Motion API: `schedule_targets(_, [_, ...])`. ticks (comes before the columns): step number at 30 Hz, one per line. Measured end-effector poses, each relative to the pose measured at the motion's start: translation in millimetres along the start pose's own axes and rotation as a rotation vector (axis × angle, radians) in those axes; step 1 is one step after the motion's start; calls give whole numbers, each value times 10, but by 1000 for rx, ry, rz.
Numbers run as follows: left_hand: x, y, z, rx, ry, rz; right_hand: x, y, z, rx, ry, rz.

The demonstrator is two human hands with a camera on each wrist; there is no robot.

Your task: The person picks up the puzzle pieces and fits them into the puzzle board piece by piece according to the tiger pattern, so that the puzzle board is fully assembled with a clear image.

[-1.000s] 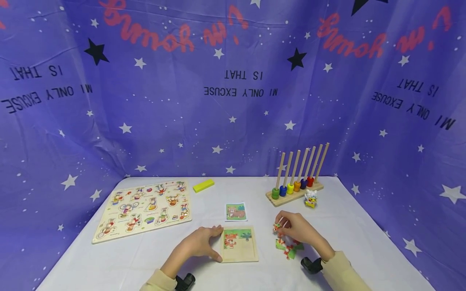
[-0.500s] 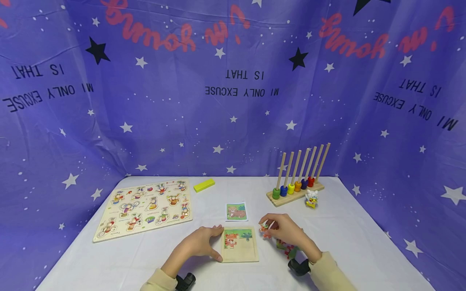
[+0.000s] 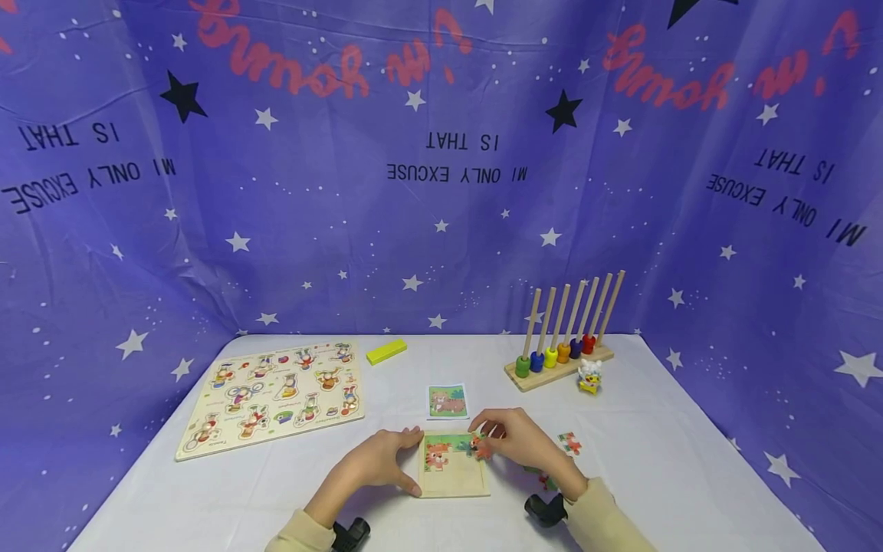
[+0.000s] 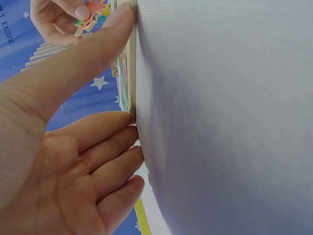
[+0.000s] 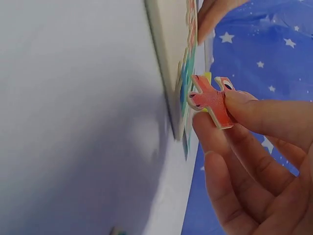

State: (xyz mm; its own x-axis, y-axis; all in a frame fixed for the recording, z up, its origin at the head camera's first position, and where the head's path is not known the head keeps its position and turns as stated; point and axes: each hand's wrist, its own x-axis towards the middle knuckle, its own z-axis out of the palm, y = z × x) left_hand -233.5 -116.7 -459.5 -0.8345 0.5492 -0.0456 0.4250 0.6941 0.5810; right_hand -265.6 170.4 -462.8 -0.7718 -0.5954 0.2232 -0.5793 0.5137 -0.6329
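A small wooden puzzle tray (image 3: pixel 451 481) lies on the table, with several pieces of an orange tiger and green foliage set along its top and left. My left hand (image 3: pixel 379 462) holds the tray's left side, thumb at the near corner and index finger at the far one. My right hand (image 3: pixel 513 441) pinches an orange jigsaw piece (image 5: pixel 212 100) between thumb and fingers, above the tray's upper right part. Loose jigsaw pieces (image 3: pixel 570 442) lie right of the tray, some partly hidden under my right wrist. A picture card (image 3: pixel 448 402) showing the animal lies just behind the tray.
On the left lies a large peg puzzle board (image 3: pixel 272 399). A yellow block (image 3: pixel 386 352) is at the back. A wooden rack with upright rods and coloured beads (image 3: pixel 559 368) stands at the back right, beside a small white-and-yellow figurine (image 3: pixel 589 377).
My right hand has moved left from the loose pieces to the tray, carrying the orange jigsaw piece. One loose piece has come into view behind it. My left hand stays on the tray.
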Motion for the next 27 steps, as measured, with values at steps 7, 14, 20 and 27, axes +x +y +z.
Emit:
schedule_targets(7, [-1,2,-8,8,4,4,110,-103,107,33,-41,-18])
schedule_targets(14, [1,0,9,27,10,-1,185,-179,216,80,-65,-26])
schedule_targets(20, [-1,7,9,23,3,-9,214,-217,282,64,-57,-40])
schedule_targets(27, [-5,13,-3,17,2,-13,216,-245,324,59,-61,25])
